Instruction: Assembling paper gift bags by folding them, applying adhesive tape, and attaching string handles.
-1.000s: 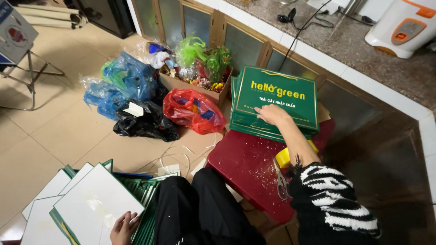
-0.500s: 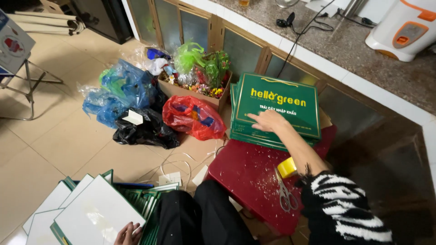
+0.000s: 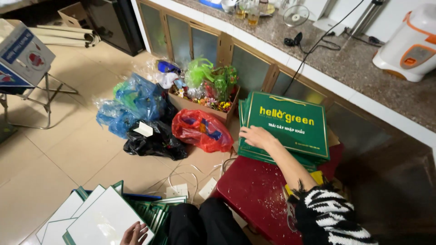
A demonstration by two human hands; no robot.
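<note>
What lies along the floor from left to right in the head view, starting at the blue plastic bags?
Blue plastic bags → black plastic bag → red plastic bag → stack of flat green cardboard boxes, with the right hand on it.

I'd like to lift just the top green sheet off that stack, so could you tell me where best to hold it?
Take the top green sheet by its near left edge, where the right hand already rests. It lies flat on the stack, and that edge overhangs the red stool, probably leaving room for fingers underneath.
</note>
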